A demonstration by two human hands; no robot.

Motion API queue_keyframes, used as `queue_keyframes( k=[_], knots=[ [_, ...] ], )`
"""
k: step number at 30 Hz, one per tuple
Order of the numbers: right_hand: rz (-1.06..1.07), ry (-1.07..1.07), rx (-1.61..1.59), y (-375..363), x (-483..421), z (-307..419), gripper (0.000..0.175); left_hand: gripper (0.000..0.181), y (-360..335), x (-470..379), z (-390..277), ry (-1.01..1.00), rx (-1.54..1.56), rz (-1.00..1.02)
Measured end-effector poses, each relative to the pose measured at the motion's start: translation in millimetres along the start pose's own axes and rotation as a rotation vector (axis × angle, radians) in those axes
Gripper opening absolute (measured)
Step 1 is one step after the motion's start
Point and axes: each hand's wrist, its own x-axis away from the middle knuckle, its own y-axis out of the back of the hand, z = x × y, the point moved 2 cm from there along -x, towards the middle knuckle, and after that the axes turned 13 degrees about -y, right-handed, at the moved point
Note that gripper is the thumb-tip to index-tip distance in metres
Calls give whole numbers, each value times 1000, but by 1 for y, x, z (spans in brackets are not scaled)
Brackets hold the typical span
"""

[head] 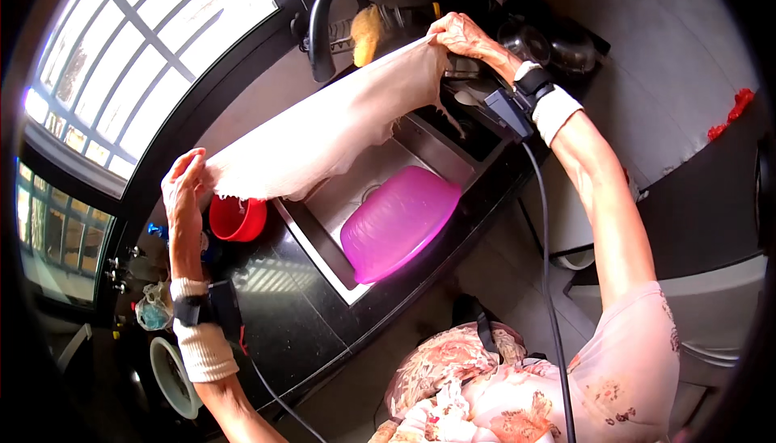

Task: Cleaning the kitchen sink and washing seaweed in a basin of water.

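Note:
A pale, fray-edged cloth (333, 121) is stretched in the air between my two hands, above a stainless steel sink (324, 225). My left hand (183, 185) pinches its near-window end, over the black counter. At the far end, my right hand (462, 34) grips the opposite corner, and loose threads dangle below it. A pink-purple plastic basin (403, 222) leans tilted in the sink, its underside facing up. Part of the sink is hidden behind the cloth and the basin.
A black faucet (324, 31) arches behind the cloth, with a yellow scrubber (365, 34) beside it. On the black counter (285, 297) stands a red plastic container (237, 218). A pale green bowl (176, 379) sits further left. Cables (545, 261) run from both wrist devices.

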Motion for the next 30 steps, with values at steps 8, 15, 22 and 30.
queue_keyframes(
  k=[8, 15, 22, 30],
  knots=[
    [124, 151, 116, 28, 126, -20, 19, 18, -2, 159, -49, 129, 66, 252],
    [401, -25, 32, -40, 333, -94, 19, 27, -42, 353, 21, 717, 380, 373],
    [400, -371, -77, -73, 336, -93, 26, 36, -22, 385, 87, 843, 76, 390],
    [277, -483, 99, -168, 230, -73, 26, 32, -71, 282, 82, 556, 67, 476]
  ],
)
